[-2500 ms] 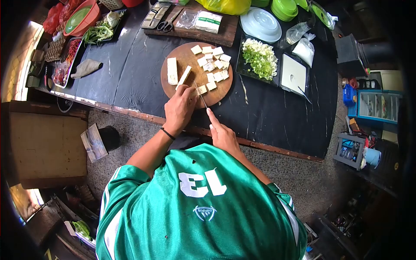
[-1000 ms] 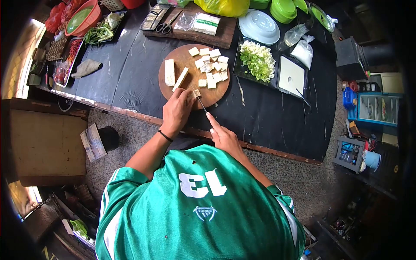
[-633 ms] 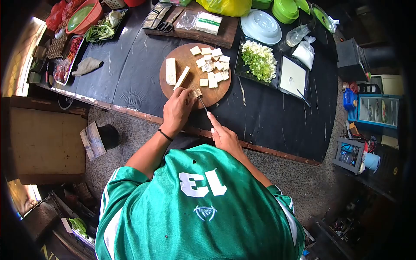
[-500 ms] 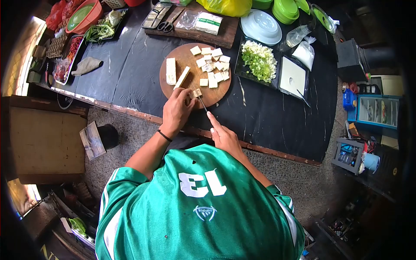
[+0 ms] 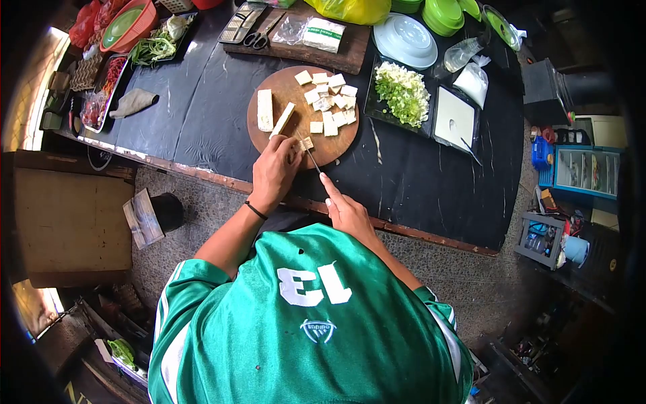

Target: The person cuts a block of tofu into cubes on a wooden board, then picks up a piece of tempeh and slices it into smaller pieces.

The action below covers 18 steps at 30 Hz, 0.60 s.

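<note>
A round wooden board lies near the table's edge. On its right half sit several pale cut cubes, and on its left stand a thick pale block and a narrower strip. My left hand curls its fingers over a small pale piece at the board's front edge; the fingers hide part of it. The knife is gripped in my right hand, its blade against that piece.
Behind the board, a dark wooden slab holds scissors and a wrapped white pack. To the right are a tray of chopped greens, a white tray and a blue-white bowl. A grey cloth lies left.
The small piece at the knife blade has shifted slightly. Both hands have stayed almost in place.
</note>
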Each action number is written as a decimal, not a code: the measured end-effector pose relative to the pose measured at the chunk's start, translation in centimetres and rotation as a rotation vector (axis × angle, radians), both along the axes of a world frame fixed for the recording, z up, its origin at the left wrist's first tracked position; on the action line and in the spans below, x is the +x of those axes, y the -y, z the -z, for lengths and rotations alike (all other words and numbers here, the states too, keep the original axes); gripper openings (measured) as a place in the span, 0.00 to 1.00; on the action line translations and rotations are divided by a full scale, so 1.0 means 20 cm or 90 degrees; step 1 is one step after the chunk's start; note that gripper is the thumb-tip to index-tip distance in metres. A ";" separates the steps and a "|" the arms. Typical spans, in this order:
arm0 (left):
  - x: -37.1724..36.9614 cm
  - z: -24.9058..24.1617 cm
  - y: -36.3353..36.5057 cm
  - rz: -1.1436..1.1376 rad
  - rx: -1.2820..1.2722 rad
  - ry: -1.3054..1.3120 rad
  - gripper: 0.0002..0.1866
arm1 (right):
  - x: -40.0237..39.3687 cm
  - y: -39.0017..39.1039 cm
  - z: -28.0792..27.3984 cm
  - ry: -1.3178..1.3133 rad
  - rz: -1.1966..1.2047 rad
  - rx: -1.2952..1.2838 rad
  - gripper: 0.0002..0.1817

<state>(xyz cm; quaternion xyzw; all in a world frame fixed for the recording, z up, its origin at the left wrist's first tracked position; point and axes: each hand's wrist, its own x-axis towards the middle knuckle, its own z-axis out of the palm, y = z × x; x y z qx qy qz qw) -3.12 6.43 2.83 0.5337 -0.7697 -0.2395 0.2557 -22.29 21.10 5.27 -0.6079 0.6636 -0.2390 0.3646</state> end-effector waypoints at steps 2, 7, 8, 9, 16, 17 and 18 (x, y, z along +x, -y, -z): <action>0.01 0.00 0.00 0.012 0.006 -0.002 0.16 | 0.01 0.00 -0.01 -0.001 0.000 0.005 0.35; 0.01 0.01 0.00 0.010 0.012 -0.003 0.16 | 0.02 0.00 -0.01 0.033 0.002 -0.005 0.36; 0.01 0.01 0.00 0.010 0.014 -0.004 0.15 | 0.02 0.00 -0.01 0.031 0.003 -0.003 0.36; 0.01 0.01 0.01 0.010 0.014 -0.005 0.15 | 0.02 0.00 -0.02 0.029 0.003 -0.002 0.36; 0.01 0.01 0.01 0.016 0.006 -0.009 0.15 | 0.03 0.00 -0.01 0.016 0.001 -0.009 0.37; 0.02 0.01 0.01 0.019 0.005 -0.009 0.15 | 0.03 0.00 0.00 0.019 0.004 -0.017 0.37; 0.02 0.01 0.01 0.019 0.005 -0.008 0.15 | 0.03 0.01 0.00 0.022 0.008 -0.025 0.37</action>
